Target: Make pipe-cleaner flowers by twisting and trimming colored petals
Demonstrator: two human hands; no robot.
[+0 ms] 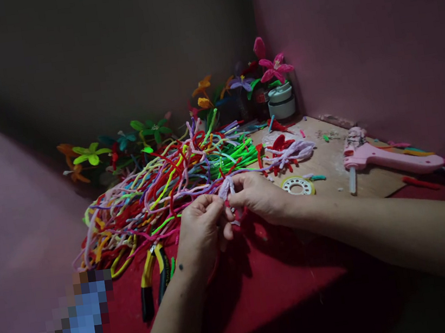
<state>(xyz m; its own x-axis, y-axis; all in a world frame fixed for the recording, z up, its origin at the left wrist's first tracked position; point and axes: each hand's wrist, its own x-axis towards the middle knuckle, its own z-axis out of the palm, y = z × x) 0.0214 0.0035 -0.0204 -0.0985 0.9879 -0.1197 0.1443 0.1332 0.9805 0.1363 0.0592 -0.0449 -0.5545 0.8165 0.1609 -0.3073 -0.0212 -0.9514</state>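
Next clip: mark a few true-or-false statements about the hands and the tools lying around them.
1. The left hand and right hand both pinch a lilac pipe cleaner. True.
2. The pink glue gun is in the right hand. False: it lies on the wooden board, apart from both hands.
3. The pliers lie untouched beside the left forearm. True.
4. The pipe cleaner pile is all green. False: it mixes many colours.
5. The flowers stand at the back by the wall. True.
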